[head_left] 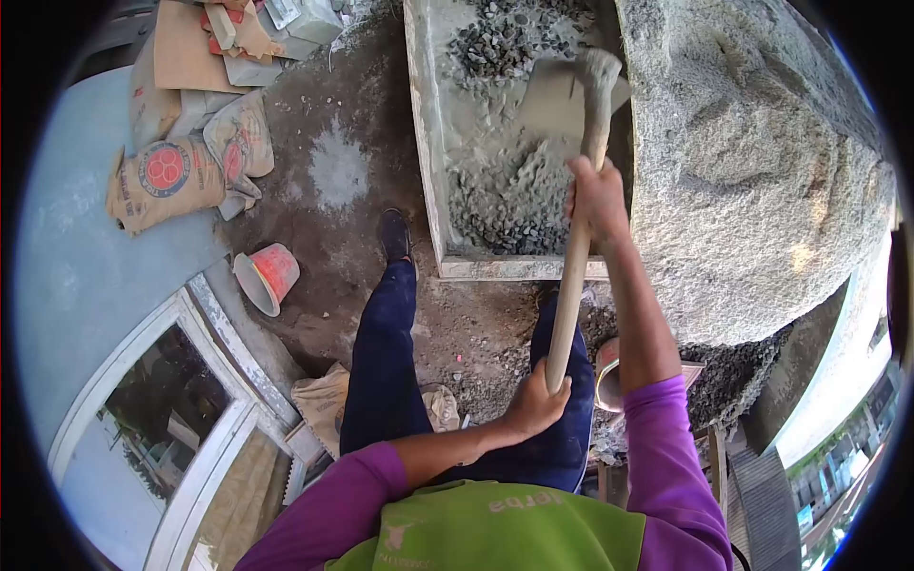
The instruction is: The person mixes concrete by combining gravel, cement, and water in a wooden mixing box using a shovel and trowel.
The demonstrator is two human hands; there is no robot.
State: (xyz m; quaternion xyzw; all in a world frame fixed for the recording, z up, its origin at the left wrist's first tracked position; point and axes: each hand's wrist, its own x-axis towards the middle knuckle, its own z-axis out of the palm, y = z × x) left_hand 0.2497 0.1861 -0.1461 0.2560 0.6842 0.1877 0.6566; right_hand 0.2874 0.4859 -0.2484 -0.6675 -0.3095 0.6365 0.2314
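Note:
Both of my hands are wrapped round the wooden handle of a hoe [576, 257]. My left hand [536, 407] grips the butt end, close over my thigh. Farther up the shaft, my right hand [598, 202] is closed below the head. The hoe's broad, mortar-coated blade [552, 98] is over a long mixing trough [433, 181], overlapping the wet mix in this view. In the trough lie grey wet cement [476, 124] and dark gravel [509, 205], partly stirred together.
A big pale sand heap [752, 171] rises right of the trough. Cement bags [176, 181] and cardboard [195, 52] lie at upper left. A red bucket [271, 276] lies tipped on the dirt; another bucket [609, 373] is by my right leg. A window frame [171, 381] stands lower left.

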